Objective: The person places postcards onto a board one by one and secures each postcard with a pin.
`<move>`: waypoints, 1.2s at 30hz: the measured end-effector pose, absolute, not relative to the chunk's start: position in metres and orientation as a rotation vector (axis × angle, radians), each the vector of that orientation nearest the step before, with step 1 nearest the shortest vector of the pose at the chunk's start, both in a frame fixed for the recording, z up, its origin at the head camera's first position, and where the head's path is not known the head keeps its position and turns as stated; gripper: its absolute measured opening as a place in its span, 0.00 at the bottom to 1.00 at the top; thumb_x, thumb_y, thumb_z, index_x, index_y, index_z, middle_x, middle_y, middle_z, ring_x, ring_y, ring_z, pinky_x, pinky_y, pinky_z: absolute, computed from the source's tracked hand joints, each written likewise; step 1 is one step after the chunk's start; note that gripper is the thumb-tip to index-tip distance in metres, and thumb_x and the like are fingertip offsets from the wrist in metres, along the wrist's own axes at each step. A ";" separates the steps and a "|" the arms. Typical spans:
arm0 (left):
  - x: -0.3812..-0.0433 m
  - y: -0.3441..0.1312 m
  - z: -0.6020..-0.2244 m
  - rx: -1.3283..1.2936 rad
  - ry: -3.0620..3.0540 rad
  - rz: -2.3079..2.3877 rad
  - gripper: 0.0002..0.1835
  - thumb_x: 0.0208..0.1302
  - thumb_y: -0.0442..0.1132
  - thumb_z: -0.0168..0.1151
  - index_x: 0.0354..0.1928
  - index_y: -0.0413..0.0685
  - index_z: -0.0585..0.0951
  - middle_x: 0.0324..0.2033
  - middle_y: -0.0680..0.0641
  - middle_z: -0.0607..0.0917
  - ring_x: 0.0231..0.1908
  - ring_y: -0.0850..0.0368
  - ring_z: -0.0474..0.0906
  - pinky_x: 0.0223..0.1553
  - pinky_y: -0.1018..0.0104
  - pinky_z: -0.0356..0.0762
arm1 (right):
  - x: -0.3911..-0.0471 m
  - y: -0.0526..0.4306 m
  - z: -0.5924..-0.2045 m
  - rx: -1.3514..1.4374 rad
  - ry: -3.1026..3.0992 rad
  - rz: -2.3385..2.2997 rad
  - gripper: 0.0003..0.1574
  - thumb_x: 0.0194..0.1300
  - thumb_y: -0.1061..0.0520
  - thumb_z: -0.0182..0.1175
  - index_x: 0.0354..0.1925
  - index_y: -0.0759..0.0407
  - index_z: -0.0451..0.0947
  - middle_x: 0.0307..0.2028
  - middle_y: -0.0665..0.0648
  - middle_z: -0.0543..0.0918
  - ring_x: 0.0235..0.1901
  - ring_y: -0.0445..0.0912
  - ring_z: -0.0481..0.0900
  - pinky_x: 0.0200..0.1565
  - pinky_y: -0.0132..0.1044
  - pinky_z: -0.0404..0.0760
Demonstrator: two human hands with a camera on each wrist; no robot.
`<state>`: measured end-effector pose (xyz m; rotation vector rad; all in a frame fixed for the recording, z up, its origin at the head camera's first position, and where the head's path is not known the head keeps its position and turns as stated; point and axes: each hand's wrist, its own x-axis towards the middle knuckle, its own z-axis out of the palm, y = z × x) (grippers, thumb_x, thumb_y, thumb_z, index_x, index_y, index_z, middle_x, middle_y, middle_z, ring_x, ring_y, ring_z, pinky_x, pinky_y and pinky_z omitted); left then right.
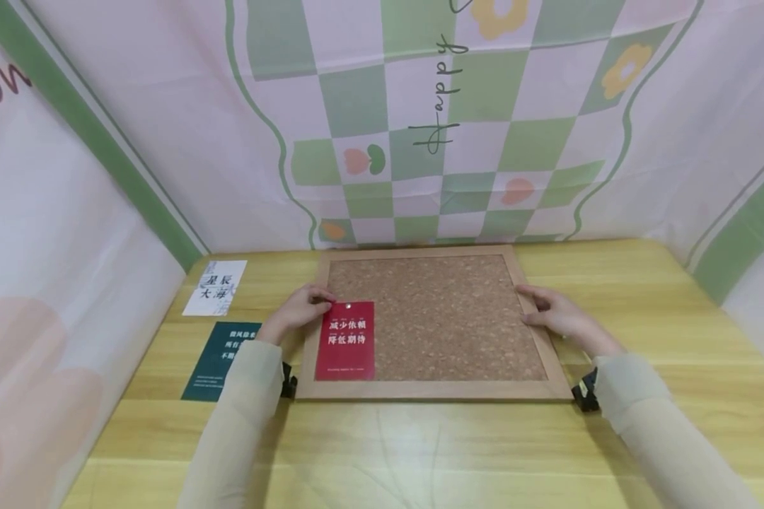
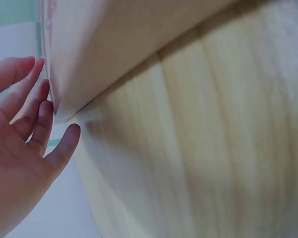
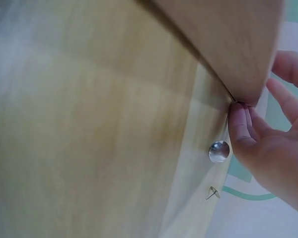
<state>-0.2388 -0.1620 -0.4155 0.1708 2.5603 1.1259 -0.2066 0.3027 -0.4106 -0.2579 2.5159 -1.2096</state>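
Corkboard bears red card — left hand, right hand at its edges.

Pale cream sleeves, black wrist-worn cameras

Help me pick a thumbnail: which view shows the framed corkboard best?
The head view: nearly all of the framed corkboard shows there, cork face included, though a red card covers one corner. Each wrist view shows just part of its wooden frame, close up, with no cork clearly visible.
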 end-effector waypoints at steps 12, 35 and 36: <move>-0.236 -0.171 -0.407 0.025 2.625 1.195 0.18 0.72 0.40 0.49 0.58 0.39 0.75 0.57 0.36 0.77 0.59 0.41 0.72 0.60 0.51 0.73 | -0.207 0.305 -0.416 -0.273 2.499 -1.225 0.44 0.66 0.64 0.54 0.70 0.76 0.43 0.68 0.83 0.48 0.66 0.75 0.51 0.65 0.66 0.56; -0.219 -0.245 -0.385 -0.142 2.739 0.907 0.25 0.70 0.42 0.53 0.62 0.32 0.68 0.59 0.29 0.72 0.60 0.34 0.68 0.62 0.44 0.69 | -0.208 0.306 -0.417 -0.261 2.474 -1.249 0.45 0.67 0.62 0.55 0.71 0.75 0.42 0.68 0.82 0.48 0.67 0.75 0.49 0.65 0.66 0.55; -0.218 -0.249 -0.384 -0.144 2.744 0.899 0.25 0.69 0.42 0.53 0.61 0.31 0.68 0.59 0.28 0.71 0.60 0.34 0.68 0.62 0.44 0.69 | -0.208 0.306 -0.417 -0.264 2.475 -1.249 0.45 0.67 0.63 0.54 0.71 0.75 0.42 0.68 0.83 0.48 0.67 0.75 0.50 0.65 0.66 0.55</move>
